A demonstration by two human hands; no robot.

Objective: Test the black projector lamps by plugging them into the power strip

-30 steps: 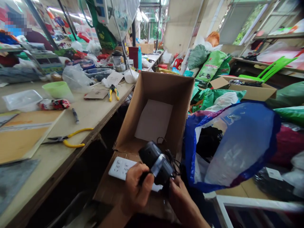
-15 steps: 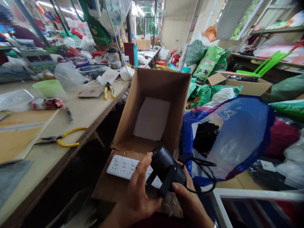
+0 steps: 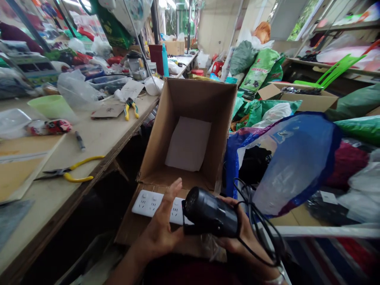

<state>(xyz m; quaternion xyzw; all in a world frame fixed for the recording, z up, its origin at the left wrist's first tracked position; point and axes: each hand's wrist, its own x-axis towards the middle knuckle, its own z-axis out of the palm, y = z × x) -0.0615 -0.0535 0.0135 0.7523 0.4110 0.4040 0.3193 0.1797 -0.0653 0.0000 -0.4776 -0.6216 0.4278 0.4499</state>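
Carton (image 3: 156,138), holding sheet (image 3: 188,142); blue bag (image 3: 308,154), holding black contents (image 3: 254,164); your right hand (image 3: 247,233) is gripping black device (image 3: 212,211), spread left hand (image 3: 160,229) hovering alongside.

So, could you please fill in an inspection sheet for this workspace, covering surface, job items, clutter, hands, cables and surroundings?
Surface: worktable on the left, with a wooden edge.
Job items: black device, held; open cardboard box with a pale sheet inside; white power strip on the box's flap, partly hidden.
Clutter: yellow-handled pliers, yellow-and-green pliers, pen and green cup on the worktable.
Hands: left hand open beside the device, contact unclear; right hand grips it.
Cables: black cable looped loosely by the right hand; its end cannot be made out.
Surroundings: blue-rimmed bag, open, right of the box; green chair and green sack farther back.
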